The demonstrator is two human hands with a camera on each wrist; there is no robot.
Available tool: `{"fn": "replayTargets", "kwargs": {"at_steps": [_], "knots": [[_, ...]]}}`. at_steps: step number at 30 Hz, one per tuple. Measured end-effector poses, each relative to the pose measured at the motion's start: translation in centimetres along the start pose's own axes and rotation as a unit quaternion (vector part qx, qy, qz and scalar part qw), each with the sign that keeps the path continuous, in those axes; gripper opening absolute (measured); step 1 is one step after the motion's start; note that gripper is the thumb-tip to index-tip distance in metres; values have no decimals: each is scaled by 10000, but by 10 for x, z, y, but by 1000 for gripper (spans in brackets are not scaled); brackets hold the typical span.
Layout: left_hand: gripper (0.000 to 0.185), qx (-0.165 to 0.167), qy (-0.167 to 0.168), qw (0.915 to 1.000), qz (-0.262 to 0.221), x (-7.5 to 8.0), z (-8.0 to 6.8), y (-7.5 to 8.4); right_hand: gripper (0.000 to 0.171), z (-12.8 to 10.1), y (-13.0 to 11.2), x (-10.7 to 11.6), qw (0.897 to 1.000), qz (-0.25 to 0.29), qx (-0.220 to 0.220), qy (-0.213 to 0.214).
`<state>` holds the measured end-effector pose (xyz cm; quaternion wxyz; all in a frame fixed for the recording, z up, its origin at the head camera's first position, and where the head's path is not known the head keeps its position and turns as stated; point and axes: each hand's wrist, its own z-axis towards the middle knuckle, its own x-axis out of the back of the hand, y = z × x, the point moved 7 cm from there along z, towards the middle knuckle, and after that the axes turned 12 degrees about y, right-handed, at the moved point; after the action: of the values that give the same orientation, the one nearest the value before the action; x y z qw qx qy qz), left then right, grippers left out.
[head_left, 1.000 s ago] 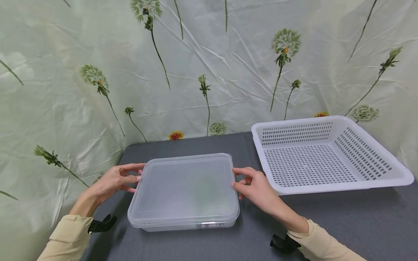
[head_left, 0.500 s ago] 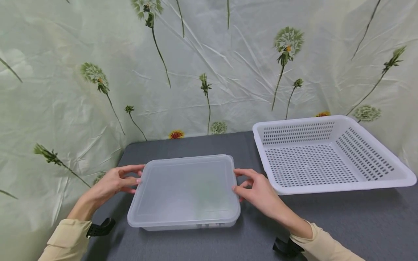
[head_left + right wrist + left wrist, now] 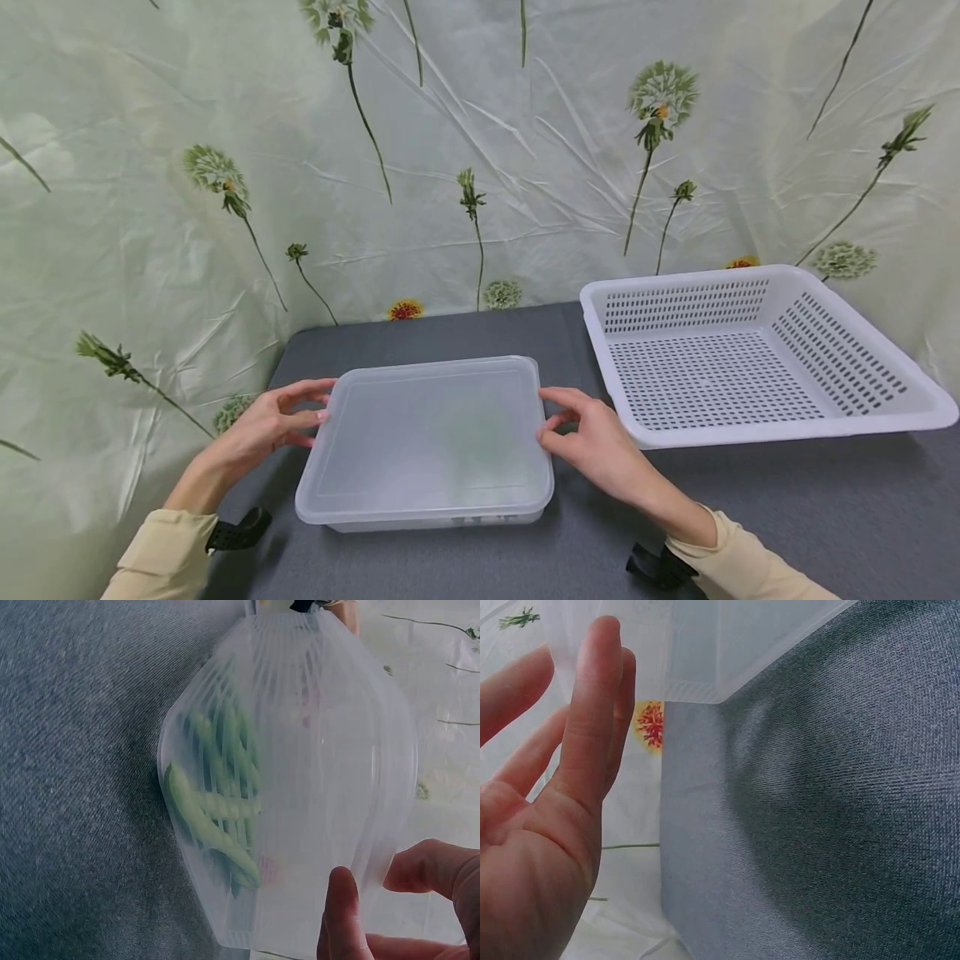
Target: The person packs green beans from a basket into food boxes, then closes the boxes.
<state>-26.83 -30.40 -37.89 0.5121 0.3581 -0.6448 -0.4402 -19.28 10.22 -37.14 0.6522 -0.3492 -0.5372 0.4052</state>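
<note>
A translucent plastic box (image 3: 427,442) with a frosted lid on it sits on the grey cloth. Through its side, in the right wrist view, show several long green pods (image 3: 214,825); their exact kind is blurred by the plastic. My left hand (image 3: 258,433) is at the box's left edge, thumb and fingertips at the lid rim, the fingers nearly straight in the left wrist view. At the opposite edge, my right hand (image 3: 592,442) has its thumb and index fingertip against the rim, with other fingers (image 3: 343,900) along the side wall. The undersides of the fingertips are hidden.
A white perforated plastic basket (image 3: 720,375) stands to the right of the box, close to my right hand. Grey cloth (image 3: 420,562) covers the table. Behind hangs a pale sheet (image 3: 420,167) printed with flowers.
The box and both hands keep almost the same places. The view has shifted slightly, and the fingertips make only small movements at the lid rim.
</note>
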Motion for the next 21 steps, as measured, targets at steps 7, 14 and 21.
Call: {"fn": "replayTargets", "kwargs": {"at_steps": [7, 14, 21], "knots": [[53, 42, 51, 10000, -11, 0, 0, -2, 48, 3, 2, 0, 10000, 67, -30, 37], [55, -107, 83, 9997, 219, -4, -1, 5, 57, 4, 1, -5, 9990, -119, 418, 134], [69, -1410, 561, 9626, 2243, -27, -2, 27, 62, 11, -14, -16, 9738, -1105, 1978, 173]]}}
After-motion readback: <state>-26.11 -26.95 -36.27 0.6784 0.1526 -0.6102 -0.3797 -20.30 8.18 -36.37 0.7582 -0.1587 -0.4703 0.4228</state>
